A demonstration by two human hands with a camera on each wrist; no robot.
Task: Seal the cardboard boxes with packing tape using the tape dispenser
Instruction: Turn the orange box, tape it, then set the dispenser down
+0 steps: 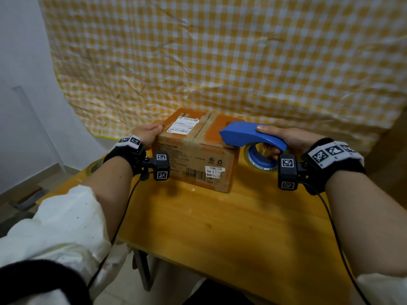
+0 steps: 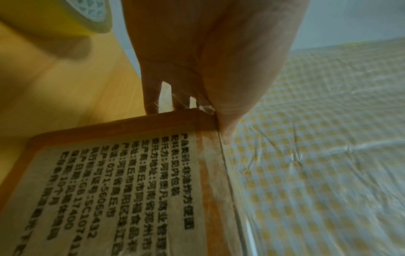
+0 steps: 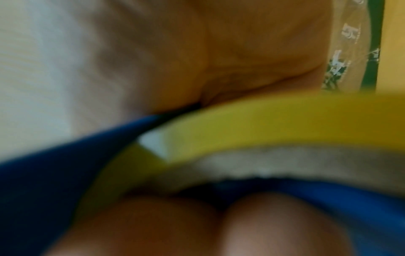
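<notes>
I am sitting at the wooden tabletop [image 1: 253, 227], with the yellow checked cloth [image 1: 242, 51] hanging behind it. The cardboard box [image 1: 196, 155] is standing toward the far edge, flaps folded shut, with old tape and a shipping label [image 1: 182, 125] on top. My left hand [image 1: 146, 134] is bracing the box at its far left top corner, thumb on the lid and fingers curling down the side. My right hand [image 1: 284, 139] is clenching the handle of the blue tape dispenser [image 1: 248, 134], whose nose is resting on the right end of the lid, the roll hanging beside the box. A spare tape roll [image 2: 65, 15] is lying off to the left. I am judging the sealing as barely begun: no fresh strip is showing across the centre seam.
</notes>
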